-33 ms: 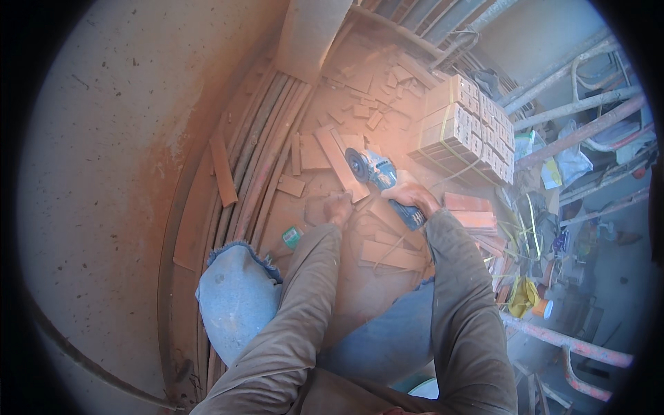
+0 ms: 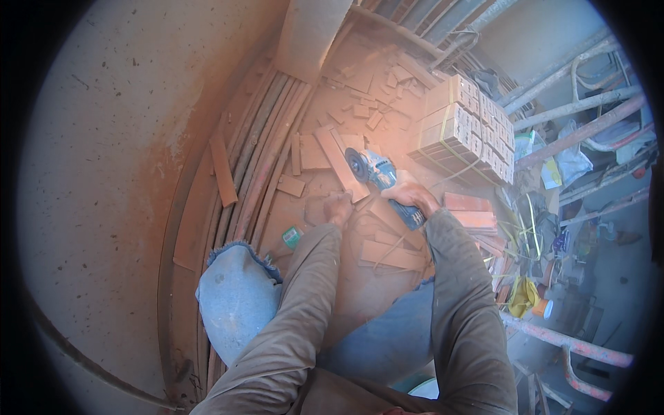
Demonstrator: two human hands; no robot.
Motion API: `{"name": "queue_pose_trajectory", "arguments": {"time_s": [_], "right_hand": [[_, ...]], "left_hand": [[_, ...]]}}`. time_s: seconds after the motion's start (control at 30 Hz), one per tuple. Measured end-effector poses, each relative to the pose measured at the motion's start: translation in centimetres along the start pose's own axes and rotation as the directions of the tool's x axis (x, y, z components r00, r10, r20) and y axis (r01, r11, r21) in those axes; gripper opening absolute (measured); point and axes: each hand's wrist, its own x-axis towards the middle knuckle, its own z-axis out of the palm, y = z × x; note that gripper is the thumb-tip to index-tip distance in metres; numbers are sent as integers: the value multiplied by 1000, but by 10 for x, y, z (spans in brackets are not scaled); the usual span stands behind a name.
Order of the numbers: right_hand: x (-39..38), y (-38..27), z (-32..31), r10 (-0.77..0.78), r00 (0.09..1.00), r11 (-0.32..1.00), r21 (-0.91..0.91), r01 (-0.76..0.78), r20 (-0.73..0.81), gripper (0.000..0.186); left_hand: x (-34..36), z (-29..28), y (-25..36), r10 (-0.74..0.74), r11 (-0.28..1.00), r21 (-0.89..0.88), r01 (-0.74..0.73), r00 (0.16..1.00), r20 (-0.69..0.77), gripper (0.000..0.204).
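Observation:
My right hand is wrapped round the body of a blue and grey angle grinder. Its dark round disc is at the right edge of a long reddish clay tile; whether disc and tile touch is hard to tell. My left hand is closed at the near end of this tile, its fingertips partly hidden. Beneath and around the tile lie other dusty tiles, one of them a short piece to the left. Several flat tiles rest just below the grinder.
Strapped stacks of tiles stand at the far right. Long bars run along the wall on the left. Broken pieces litter the dusty floor beyond. Metal frames and bags crowd the right side. A green box lies near my left forearm.

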Motion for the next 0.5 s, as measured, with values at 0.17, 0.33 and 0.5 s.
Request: {"name": "queue_pose_trajectory", "arguments": {"time_s": [0.17, 0.33, 0.5], "right_hand": [[-2, -18, -2, -24, 999, 1000, 1, 24, 33, 44], [-2, -14, -1, -21, 999, 1000, 10, 20, 29, 46], [1, -6, 1, -18, 999, 1000, 12, 18, 27, 47]], "left_hand": [[12, -5, -7, 14, 1000, -8, -14, 1000, 10, 37], [2, -5, 3, 10, 1000, 1, -10, 999, 45, 29], [-9, -8, 13, -10, 1000, 7, 9, 999, 33, 29]]}}
